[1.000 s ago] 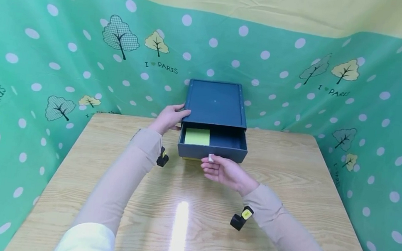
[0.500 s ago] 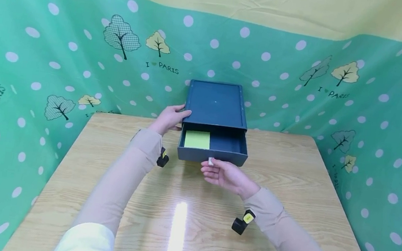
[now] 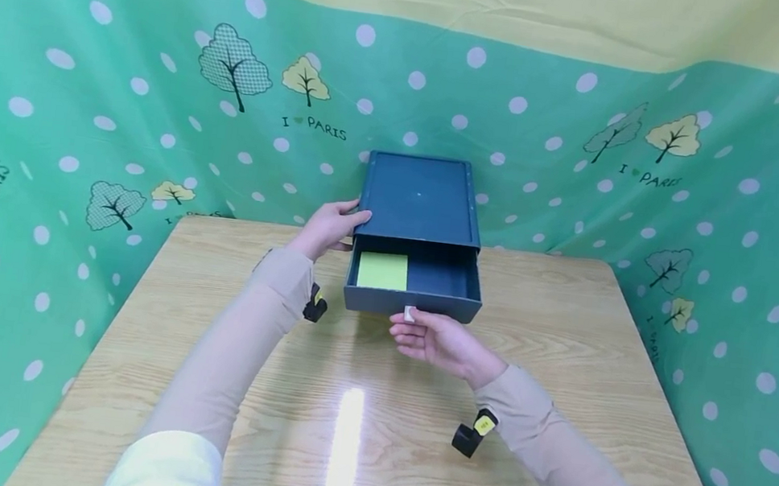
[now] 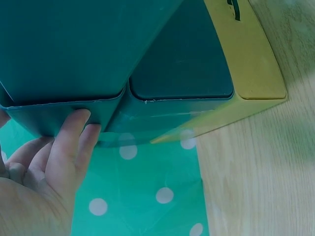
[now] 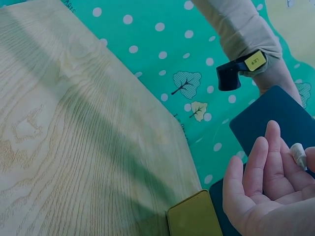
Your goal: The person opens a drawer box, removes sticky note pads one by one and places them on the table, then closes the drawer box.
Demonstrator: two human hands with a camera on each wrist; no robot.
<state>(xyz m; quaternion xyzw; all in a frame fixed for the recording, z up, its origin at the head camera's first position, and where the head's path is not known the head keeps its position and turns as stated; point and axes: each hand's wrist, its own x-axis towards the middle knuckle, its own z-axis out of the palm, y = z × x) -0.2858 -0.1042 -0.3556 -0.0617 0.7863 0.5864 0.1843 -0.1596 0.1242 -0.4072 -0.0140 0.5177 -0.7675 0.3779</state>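
A dark blue drawer cabinet [image 3: 415,197] stands at the back of the table, its top drawer [image 3: 373,300] pulled partway out. Inside, on the left, lies a yellow-green paper pad [image 3: 383,271]. My right hand [image 3: 441,343] pinches the small white knob [image 3: 409,313] on the drawer's front between thumb and index finger. The other right fingers extend below the front, as the right wrist view of the knob [image 5: 298,155] shows. My left hand [image 3: 328,227] holds the cabinet's left side, thumb at the top edge; in the left wrist view its fingers [image 4: 69,140] lie against the blue casing.
Under the top drawer sit another blue drawer [image 4: 187,59] and a yellow drawer [image 4: 251,59]. The wooden table [image 3: 515,469] reaches toward me. A green dotted curtain [image 3: 534,131] hangs right behind the cabinet and along both sides.
My right hand has drawn the top drawer slightly further toward me, and the yellow strip below its front is now hidden. The left hand stays on the cabinet's side.
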